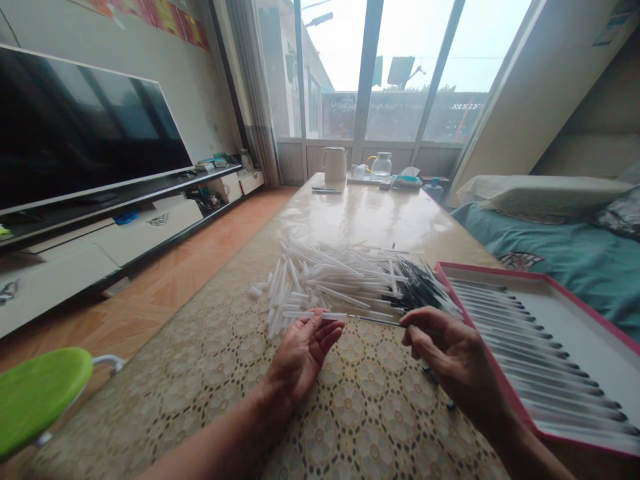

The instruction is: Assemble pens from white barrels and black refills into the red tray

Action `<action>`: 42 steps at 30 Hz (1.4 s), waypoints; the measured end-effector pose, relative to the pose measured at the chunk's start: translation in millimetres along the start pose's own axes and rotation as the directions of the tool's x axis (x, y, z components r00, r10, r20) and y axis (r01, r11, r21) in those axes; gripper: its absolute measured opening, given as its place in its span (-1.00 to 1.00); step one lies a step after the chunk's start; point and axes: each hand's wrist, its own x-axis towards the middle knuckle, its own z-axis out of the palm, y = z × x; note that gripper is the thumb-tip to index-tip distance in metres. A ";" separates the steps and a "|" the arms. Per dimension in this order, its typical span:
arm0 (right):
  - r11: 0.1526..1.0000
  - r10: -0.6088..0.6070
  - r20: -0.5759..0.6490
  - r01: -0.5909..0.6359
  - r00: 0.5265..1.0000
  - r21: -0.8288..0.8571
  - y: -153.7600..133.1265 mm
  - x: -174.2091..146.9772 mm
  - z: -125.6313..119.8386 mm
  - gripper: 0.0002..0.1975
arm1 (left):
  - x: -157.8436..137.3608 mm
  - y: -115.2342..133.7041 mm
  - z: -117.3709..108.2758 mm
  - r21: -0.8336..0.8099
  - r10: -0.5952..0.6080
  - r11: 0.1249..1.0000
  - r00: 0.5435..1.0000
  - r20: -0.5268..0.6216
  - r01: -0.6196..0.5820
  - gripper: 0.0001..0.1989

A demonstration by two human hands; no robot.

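The left hand (303, 350) is palm up, with its thumb and fingers pinching a see-through white pen tube (333, 316). The right hand (450, 340) pinches the dark end of a thin pen refill (377, 321) with its thumb and finger. The refill points at the left hand, and its thin tip is at the end of the tube; I cannot tell if the tip is inside it. Both hands are over a table (345, 427) with a flower pattern. Two little dark bits (451, 405) lie just under the right hand. Well to the left of the left hand is a round green stool (43, 397). To the right of the right hand is a box (590, 333) with a pinkish red rim, and in it lies a row of clear pens with dark ends (545, 360). Just past the left hand is a messy heap of white tubes (320, 270). Just past the right hand, next to that heap, is a bunch of dark refills (420, 283). Far past both hands, at the other end of the table, stand a pale jug (335, 165) and a glass pitcher (382, 166), with a tissue pack (407, 181) to the right of the pitcher. Behind them are big windows (405, 73).
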 end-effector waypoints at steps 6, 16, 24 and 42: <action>0.999 -0.021 0.046 0.022 0.999 -0.023 2.7 -0.4 7.3 -0.85 | -1.7 -1.4 0.0 0.022 -0.014 1.000 0.999 0.036 0.014 -0.94; 0.995 -0.090 0.044 0.092 0.995 -0.037 1.2 0.3 8.9 -0.90 | -1.2 -1.3 -3.8 0.014 -0.006 1.000 0.995 0.099 0.005 -0.95; 0.994 -0.091 0.249 0.070 0.964 0.089 -8.0 -10.2 23.4 -0.82 | -7.4 -9.1 -1.5 0.158 -0.149 0.982 0.944 0.294 0.106 -0.85; 0.727 0.063 0.192 0.086 0.979 -0.681 48.8 16.6 -37.4 -0.90 | -3.2 -3.5 -0.5 0.080 -0.030 0.997 0.994 0.103 0.022 -0.93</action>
